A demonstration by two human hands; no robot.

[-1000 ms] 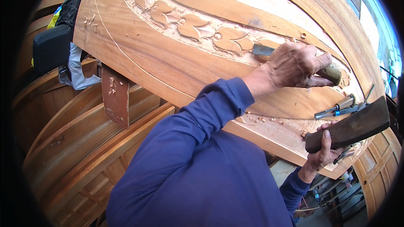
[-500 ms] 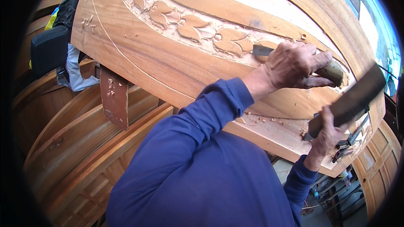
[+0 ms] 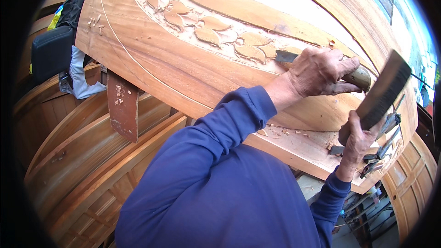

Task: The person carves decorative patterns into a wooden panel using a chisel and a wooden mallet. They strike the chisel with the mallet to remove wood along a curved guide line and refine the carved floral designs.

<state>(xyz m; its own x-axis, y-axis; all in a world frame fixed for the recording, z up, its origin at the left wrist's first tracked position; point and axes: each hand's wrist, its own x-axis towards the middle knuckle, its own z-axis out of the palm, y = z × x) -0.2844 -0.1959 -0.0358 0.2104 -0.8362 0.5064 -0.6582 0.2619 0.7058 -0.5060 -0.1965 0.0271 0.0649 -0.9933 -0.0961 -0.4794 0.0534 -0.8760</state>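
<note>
My left hand (image 3: 321, 71) is wrapped round a wood chisel (image 3: 285, 56); its flat dark blade rests at the carved floral band, and its handle end pokes out on the right of the fist. In my right hand (image 3: 359, 140) is a dark wooden mallet (image 3: 385, 89), shaped like a long block and tilted up, beside the chisel's handle end. Both hands are over a large wooden panel (image 3: 179, 71). Carved flowers and leaves (image 3: 213, 32) run in a curved band along it, left of the blade.
Several dark carving tools (image 3: 374, 158) lie at the panel's right end. Wood shavings (image 3: 294, 132) are scattered near its front edge. A brown support board (image 3: 122, 105) stands under the panel. Curved wooden door parts (image 3: 92, 156) lean at lower left, near a black padded object (image 3: 53, 51).
The mallet has swung up and stands steeper, its far end shifted left. My right hand has moved slightly, while my left hand and the chisel keep nearly the same place.
</note>
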